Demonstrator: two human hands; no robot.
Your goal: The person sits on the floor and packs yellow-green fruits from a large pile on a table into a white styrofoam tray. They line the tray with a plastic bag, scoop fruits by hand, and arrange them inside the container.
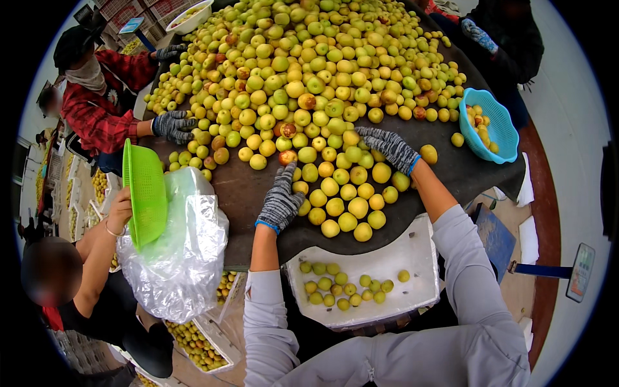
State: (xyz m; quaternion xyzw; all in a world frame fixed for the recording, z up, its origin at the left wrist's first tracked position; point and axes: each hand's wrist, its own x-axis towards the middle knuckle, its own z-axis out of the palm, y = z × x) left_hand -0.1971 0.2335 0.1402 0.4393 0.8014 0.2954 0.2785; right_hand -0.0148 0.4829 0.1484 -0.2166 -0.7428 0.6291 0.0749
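Observation:
A big heap of yellow-green round fruits [309,63], some with reddish-brown patches, covers a table with a dark cloth [237,193]. My left hand [281,196], in a grey-and-black knitted glove, lies at the near left edge of the fruits, its fingertips against a reddish fruit [287,157]. My right hand [387,145], gloved alike, rests with extended fingers on fruits at the right. Between and below both hands lies a loose single layer of yellow fruits [347,192]. Under the table's near edge stands a white foam box [401,251] with several green fruits on its bottom.
A blue plastic basket [508,126] holding fruits stands at the right. At the left, a person's hand [121,210] holds a green basket [147,193] beside a clear plastic bag [179,271]. Co-workers' gloved hands [174,126] are at the far left and right. A scale [495,237] stands right.

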